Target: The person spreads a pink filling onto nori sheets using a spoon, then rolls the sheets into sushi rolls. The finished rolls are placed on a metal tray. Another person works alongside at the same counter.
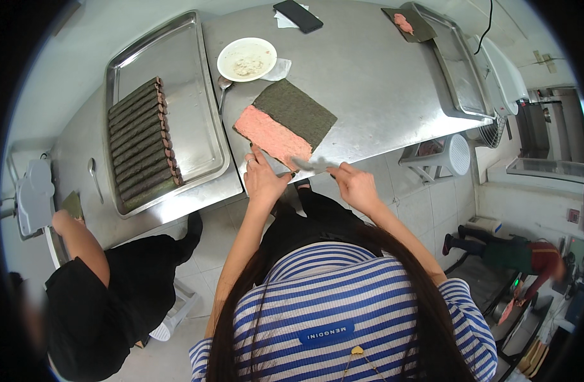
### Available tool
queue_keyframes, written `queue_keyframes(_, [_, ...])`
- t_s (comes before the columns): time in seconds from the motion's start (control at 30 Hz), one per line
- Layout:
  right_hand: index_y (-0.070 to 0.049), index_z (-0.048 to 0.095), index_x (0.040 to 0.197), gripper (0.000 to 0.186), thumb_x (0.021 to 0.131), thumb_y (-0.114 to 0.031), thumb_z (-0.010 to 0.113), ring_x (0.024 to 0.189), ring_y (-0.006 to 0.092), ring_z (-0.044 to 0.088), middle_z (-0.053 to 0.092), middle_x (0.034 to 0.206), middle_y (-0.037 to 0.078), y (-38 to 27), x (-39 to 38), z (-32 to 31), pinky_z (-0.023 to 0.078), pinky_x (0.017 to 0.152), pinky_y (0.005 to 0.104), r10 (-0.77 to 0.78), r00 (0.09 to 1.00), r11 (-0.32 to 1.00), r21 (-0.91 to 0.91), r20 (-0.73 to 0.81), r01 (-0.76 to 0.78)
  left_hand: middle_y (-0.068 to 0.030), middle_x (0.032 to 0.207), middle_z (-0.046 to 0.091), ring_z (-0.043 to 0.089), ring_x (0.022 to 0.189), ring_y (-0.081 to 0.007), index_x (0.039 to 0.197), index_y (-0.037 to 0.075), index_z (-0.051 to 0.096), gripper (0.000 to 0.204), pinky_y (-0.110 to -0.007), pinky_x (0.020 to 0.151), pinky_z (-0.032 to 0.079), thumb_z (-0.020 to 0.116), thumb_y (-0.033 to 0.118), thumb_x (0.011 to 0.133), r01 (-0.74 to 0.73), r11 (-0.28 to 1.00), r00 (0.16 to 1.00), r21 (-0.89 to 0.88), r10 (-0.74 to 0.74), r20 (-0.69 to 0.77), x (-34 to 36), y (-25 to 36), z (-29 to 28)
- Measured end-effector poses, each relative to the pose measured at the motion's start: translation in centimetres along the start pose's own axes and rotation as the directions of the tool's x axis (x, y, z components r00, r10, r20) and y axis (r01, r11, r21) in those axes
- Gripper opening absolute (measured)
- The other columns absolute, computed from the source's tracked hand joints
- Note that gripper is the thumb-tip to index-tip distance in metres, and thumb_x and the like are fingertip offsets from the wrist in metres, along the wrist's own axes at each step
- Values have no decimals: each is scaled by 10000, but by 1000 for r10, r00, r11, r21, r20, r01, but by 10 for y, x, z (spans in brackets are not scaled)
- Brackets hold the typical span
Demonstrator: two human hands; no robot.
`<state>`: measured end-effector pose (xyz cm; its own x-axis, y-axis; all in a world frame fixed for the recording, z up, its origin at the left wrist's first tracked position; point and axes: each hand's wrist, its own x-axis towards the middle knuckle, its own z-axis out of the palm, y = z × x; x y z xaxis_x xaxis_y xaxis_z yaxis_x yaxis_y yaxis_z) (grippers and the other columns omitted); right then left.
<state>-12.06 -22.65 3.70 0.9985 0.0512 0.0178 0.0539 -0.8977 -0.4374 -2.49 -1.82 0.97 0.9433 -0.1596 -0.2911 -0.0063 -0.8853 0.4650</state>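
A dark green seaweed sheet (300, 111) lies on the steel table. Pink minced paste (273, 132) covers its near-left part in a thin layer. At the sheet's near edge, my left hand (264, 180) rests with index finger and thumb spread, touching the edge. My right hand (357, 186) is closed round the handle of a flat metal spreader (311, 166). The slightly blurred blade lies over the paste's near-right corner. Just beyond the sheet stands a white bowl (247, 60) with pale residue inside, and a metal spoon (224, 91) lies beside it.
At left, a large steel tray (201, 153) holds a row of seaweed rolls (142, 143). A phone (298, 16) lies at the far edge. Another seaweed sheet (419, 28) bears pink paste near a second tray (461, 79). A person in black (113, 299) works at left.
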Motion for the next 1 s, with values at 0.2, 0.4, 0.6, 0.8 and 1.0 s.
queue_keyframes(0.2, [-91, 659, 1045, 248, 825, -70, 547, 698, 317, 634, 590, 831, 92, 7, 29, 5, 508, 579, 443, 49, 994, 997, -47, -92, -54, -254, 1213, 425, 532, 1093, -393, 1433, -68, 179, 1131, -420, 907, 470, 832, 325, 598, -10, 1000, 1000, 8, 10, -6, 1, -2, 2])
queue_keyframes(0.4, [-72, 631, 1049, 249, 809, -83, 569, 688, 311, 639, 573, 867, 96, -4, 14, 18, 515, 590, 429, -40, 999, 988, -147, 16, 42, -227, 1255, 409, 494, 1162, -346, 1436, -62, 179, 1147, -422, 933, 448, 843, 375, 608, 36, 999, 998, 9, -37, 51, 1, 2, -2])
queue_keyframes(0.6, [-71, 636, 1045, 243, 811, -73, 571, 675, 298, 637, 571, 847, 95, -12, 23, -7, 508, 570, 419, -181, 981, 976, -112, 65, 187, -250, 1245, 412, 526, 1109, -387, 1445, -58, 167, 1143, -417, 909, 471, 829, 332, 599, 16, 1000, 1000, 6, -16, 8, 1, -2, 2])
queue_keyframes(0.8, [-66, 645, 1047, 276, 780, -57, 575, 674, 290, 638, 570, 812, 94, -10, 52, -1, 517, 570, 419, -42, 997, 996, -80, -66, 37, -250, 1242, 419, 528, 1110, -384, 1444, -49, 180, 1137, -413, 909, 471, 831, 337, 597, 13, 1000, 1000, -4, -13, -5, 0, -1, 1])
queue_keyframes(1.0, [-70, 622, 1099, 366, 733, -73, 644, 697, 302, 641, 582, 870, 92, -16, 30, 27, 522, 584, 428, -77, 996, 987, -135, 43, 82, -243, 1230, 438, 532, 1107, -372, 1433, -42, 205, 1127, -417, 906, 470, 845, 343, 589, 19, 1000, 1000, -15, -19, -14, 0, -2, 3])
